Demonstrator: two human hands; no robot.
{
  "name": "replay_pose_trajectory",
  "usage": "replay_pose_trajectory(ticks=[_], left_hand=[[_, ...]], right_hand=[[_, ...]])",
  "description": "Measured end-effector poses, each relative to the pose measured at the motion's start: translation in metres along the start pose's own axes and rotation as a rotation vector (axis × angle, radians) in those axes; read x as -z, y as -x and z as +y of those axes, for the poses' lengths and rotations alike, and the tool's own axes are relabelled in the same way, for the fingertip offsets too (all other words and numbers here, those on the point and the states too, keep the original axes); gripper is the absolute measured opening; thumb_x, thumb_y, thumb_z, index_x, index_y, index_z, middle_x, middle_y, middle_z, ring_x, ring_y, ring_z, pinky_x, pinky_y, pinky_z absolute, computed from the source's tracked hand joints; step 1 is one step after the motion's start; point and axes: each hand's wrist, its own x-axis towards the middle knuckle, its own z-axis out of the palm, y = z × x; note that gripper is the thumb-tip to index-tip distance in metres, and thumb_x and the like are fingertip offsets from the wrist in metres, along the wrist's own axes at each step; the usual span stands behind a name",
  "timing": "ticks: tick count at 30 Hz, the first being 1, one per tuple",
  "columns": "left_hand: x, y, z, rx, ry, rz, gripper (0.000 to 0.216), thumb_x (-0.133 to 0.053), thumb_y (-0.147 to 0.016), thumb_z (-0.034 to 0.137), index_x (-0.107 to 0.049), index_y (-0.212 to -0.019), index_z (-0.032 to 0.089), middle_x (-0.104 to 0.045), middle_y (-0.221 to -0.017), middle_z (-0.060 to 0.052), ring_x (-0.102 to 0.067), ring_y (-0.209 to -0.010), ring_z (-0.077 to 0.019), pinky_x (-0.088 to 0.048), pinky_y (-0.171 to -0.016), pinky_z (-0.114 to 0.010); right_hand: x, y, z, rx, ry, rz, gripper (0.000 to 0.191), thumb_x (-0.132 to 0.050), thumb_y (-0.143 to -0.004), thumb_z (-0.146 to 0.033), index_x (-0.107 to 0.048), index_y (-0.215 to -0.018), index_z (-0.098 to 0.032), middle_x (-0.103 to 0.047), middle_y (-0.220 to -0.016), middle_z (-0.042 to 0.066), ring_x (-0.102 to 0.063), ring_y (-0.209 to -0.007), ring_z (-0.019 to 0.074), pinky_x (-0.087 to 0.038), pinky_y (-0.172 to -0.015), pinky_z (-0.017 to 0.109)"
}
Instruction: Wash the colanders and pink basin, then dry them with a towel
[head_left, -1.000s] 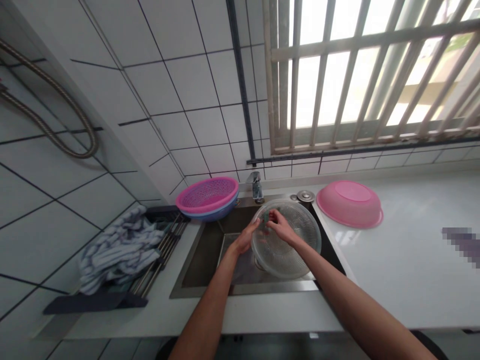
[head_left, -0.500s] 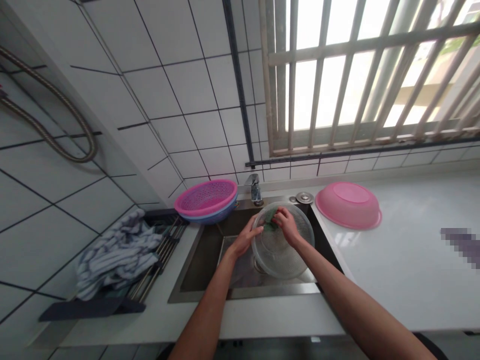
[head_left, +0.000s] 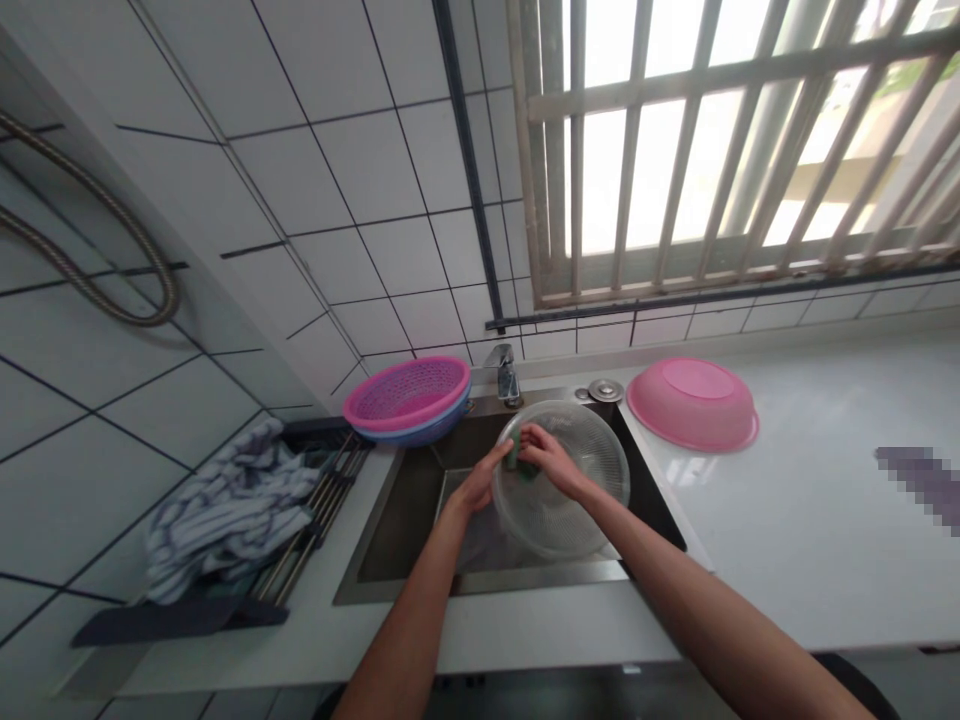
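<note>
L hand (head_left: 478, 484) grips clear strainer (head_left: 574, 515) at rim; R hand (head_left: 553, 462) pinches green pad (head_left: 529, 471) just R of it. Best: L steady, R pressing pad flat w/ even force.

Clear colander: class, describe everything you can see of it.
The colander looks like see-through plastic: round, with a rim and fine ribbing. It is over the sink, open side seemingly tilted toward the camera. The left hand grips its left edge; the right hand holds a green thing inside it.
</note>
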Motion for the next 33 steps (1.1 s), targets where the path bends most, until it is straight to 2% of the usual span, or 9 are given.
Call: replay_pose_trajectory(ticks=[5,7,12,14,21,23,28,30,33], left_hand=[[-0.002,0.003,0.004,-0.030,0.069,-0.030,0.038,-0.067,-0.096,0.035,-0.071,-0.127,0.014,-0.071,-0.131,-0.016,-0.071,-0.108,-0.0266,-0.057,-0.089,-0.037],[-0.002,0.002,0.004,-0.033,0.083,-0.019,0.040,-0.068,-0.096,0.034,-0.068,-0.132,0.018,-0.072,-0.130,-0.015,-0.071,-0.107,-0.0263,-0.058,-0.089,-0.039],[0.002,-0.004,0.000,0.041,0.078,0.003,0.048,-0.060,-0.099,0.049,-0.071,-0.128,0.012,-0.077,-0.111,-0.016,-0.074,-0.096,-0.0263,-0.059,-0.083,-0.035],[0.004,-0.005,-0.001,0.039,0.082,0.001,0.052,-0.059,-0.100,0.052,-0.069,-0.130,0.011,-0.077,-0.110,-0.016,-0.074,-0.098,-0.0265,-0.059,-0.086,-0.034],[0.004,-0.004,-0.001,-0.004,0.052,0.014,0.058,-0.064,-0.097,0.052,-0.058,-0.146,0.022,-0.070,-0.131,-0.016,-0.074,-0.093,-0.0243,-0.062,-0.083,-0.041],[0.003,-0.005,-0.003,0.001,0.033,0.009,0.059,-0.064,-0.097,0.054,-0.057,-0.146,0.023,-0.069,-0.132,-0.016,-0.073,-0.093,-0.0241,-0.062,-0.081,-0.040],[0.005,-0.009,-0.008,-0.018,0.017,0.004,0.056,-0.063,-0.097,0.055,-0.064,-0.138,0.016,-0.076,-0.110,-0.014,-0.073,-0.084,-0.0220,-0.059,-0.075,-0.032],[0.006,-0.008,-0.007,-0.033,0.014,0.021,0.056,-0.063,-0.097,0.053,-0.063,-0.140,0.017,-0.075,-0.111,-0.013,-0.073,-0.083,-0.0214,-0.059,-0.075,-0.032],[0.006,-0.005,-0.004,-0.026,-0.004,0.047,0.059,-0.065,-0.096,0.053,-0.057,-0.146,0.023,-0.071,-0.127,-0.015,-0.072,-0.087,-0.0224,-0.060,-0.078,-0.037]], right_hand=[[0.024,-0.011,-0.009,0.059,-0.055,0.362,0.034,-0.060,-0.075,-0.030,-0.060,-0.108,-0.024,-0.066,-0.109,0.004,-0.061,-0.098,0.0206,-0.050,-0.087,0.031],[0.022,-0.009,-0.009,0.059,-0.018,0.301,0.033,-0.060,-0.076,-0.030,-0.061,-0.109,-0.024,-0.066,-0.111,0.004,-0.060,-0.100,0.0209,-0.049,-0.088,0.031],[-0.009,0.007,-0.001,0.003,0.221,-0.186,0.018,-0.062,-0.078,-0.024,-0.065,-0.095,-0.022,-0.064,-0.093,0.001,-0.056,-0.084,0.0182,-0.047,-0.078,0.029],[-0.016,0.010,0.002,-0.010,0.272,-0.254,0.018,-0.063,-0.076,-0.022,-0.066,-0.094,-0.022,-0.065,-0.093,0.001,-0.057,-0.084,0.0183,-0.047,-0.078,0.029],[0.013,-0.004,-0.015,0.068,0.048,0.231,0.031,-0.059,-0.079,-0.028,-0.061,-0.110,-0.025,-0.067,-0.112,0.005,-0.061,-0.107,0.0236,-0.050,-0.094,0.034],[0.015,-0.003,-0.017,0.054,0.069,0.189,0.030,-0.060,-0.079,-0.028,-0.062,-0.109,-0.025,-0.067,-0.110,0.004,-0.061,-0.104,0.0226,-0.050,-0.092,0.033],[-0.007,0.008,-0.001,-0.047,0.173,-0.196,0.021,-0.065,-0.077,-0.026,-0.065,-0.098,-0.024,-0.064,-0.092,0.000,-0.058,-0.083,0.0181,-0.049,-0.076,0.028],[-0.010,0.006,0.003,-0.031,0.155,-0.147,0.026,-0.066,-0.075,-0.025,-0.063,-0.101,-0.024,-0.065,-0.098,0.001,-0.060,-0.089,0.0190,-0.050,-0.078,0.029],[0.004,-0.002,-0.001,0.025,0.105,0.155,0.033,-0.064,-0.075,-0.027,-0.060,-0.108,-0.024,-0.066,-0.107,0.004,-0.061,-0.099,0.0210,-0.051,-0.087,0.032]])
